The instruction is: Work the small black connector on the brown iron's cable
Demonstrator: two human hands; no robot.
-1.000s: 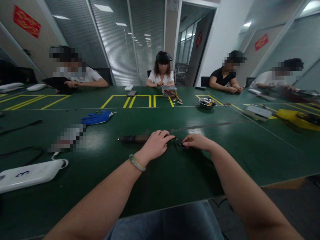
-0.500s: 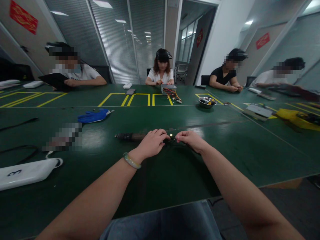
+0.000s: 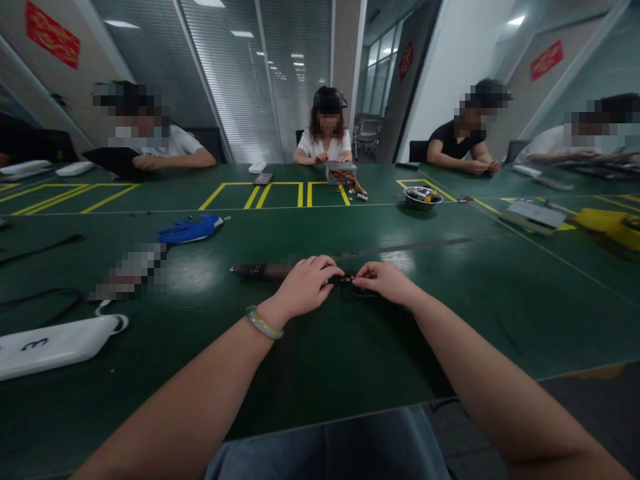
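Observation:
A dark electric screwdriver [image 3: 267, 271] lies flat on the green table, its tip toward the left. My left hand [image 3: 311, 283], with a jade-like bangle on the wrist, is wrapped over its rear part and covers much of it. Just to the right, my right hand [image 3: 383, 283] is closed in a pinch on a black cord [image 3: 363, 292] at the rear end of the screwdriver. A small bright part shows between my two hands; whether the cord's end touches the screwdriver cannot be made out.
Left of my hands lie a blue glove [image 3: 190, 229], black straps and a white power bank [image 3: 60, 345] marked 3. Farther off stand a metal bowl [image 3: 423, 198] of small parts and a grey box [image 3: 341, 172] with coloured wires. Several people sit around the table.
My right hand has turned a little and dropped slightly, and the cord now shows as a loop below its fingers. My left hand stays on the screwdriver. The view has shifted slightly.

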